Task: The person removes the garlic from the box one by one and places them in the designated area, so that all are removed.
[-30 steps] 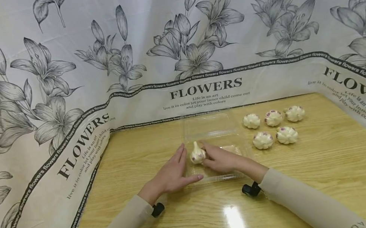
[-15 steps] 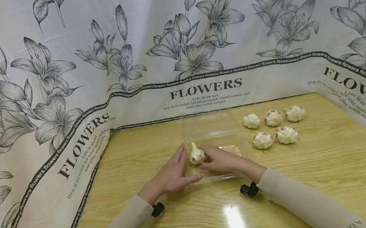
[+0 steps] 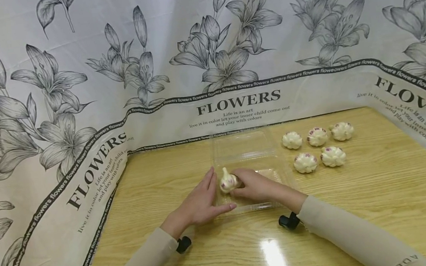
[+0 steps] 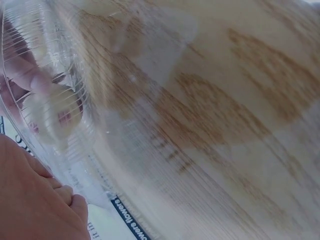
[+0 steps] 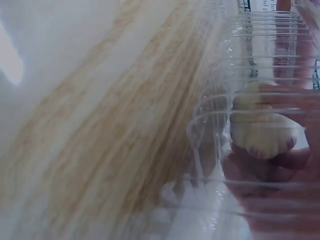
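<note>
A white garlic bulb [image 3: 227, 183] with purple patches stands stem-up inside the left part of a clear plastic clamshell box [image 3: 258, 207]. My right hand [image 3: 256, 185] grips the bulb from its right side with thumb and fingers. Through the ribbed wall, the bulb [image 5: 265, 136] and the fingers around it also show in the right wrist view. My left hand [image 3: 197, 204] rests along the box's left side, fingers straight and thumb stretched along the front edge. In the left wrist view, the left hand [image 4: 37, 192] lies close against the clear wall.
Several more garlic bulbs [image 3: 317, 137] lie in two rows on the wooden table [image 3: 363, 203], right of the box. The box's lid [image 3: 242, 144] lies folded back toward the flower-printed cloth [image 3: 239, 103], which hangs behind and along both sides.
My right hand has shifted the garlic bulb slightly left within the box, and its stem now leans a little left. The left hand has kept its place.
</note>
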Demonstrator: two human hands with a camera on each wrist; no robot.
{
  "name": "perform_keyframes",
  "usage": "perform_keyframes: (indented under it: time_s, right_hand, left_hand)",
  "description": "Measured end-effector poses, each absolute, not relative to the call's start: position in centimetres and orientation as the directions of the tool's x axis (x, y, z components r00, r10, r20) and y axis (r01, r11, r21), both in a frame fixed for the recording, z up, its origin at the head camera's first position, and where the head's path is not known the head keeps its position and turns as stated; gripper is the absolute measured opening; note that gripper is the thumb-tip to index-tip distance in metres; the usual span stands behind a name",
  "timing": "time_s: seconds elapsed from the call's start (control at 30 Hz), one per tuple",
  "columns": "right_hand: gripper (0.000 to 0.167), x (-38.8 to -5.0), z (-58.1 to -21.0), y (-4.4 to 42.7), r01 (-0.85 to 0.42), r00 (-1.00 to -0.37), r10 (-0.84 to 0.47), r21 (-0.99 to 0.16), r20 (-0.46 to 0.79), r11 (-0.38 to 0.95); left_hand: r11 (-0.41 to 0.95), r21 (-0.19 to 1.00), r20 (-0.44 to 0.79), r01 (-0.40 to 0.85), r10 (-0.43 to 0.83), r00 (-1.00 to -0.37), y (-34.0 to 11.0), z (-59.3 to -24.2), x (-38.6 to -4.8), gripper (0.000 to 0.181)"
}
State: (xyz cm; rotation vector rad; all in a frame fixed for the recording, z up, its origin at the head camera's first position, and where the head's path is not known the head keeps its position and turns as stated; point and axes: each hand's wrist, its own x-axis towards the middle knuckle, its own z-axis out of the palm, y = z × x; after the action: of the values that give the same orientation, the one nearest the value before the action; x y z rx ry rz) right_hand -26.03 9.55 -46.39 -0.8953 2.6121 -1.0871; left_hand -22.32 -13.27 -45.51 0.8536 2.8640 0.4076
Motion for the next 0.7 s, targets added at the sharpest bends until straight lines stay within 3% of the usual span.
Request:
perform_keyframes:
  time_s: [0.2,0.7]
  right_hand:
    - [0.032,-25.8,-45.7,10.1,-0.422,-0.824,-0.565,-0.709,0.039,0.565]
    - [0.025,-25.1,-43.5,14.3,-0.469,-0.821,-0.564,-0.665,0.087,0.581]
  left_hand:
    - [0.806,0.282,-0.043,0.521,0.553,-0.832,-13.2,-45.5,-22.4,0.122]
    - [0.811,0.269,-0.047,0.52,0.55,-0.834,-13.2,-45.3,-22.2,0.122]
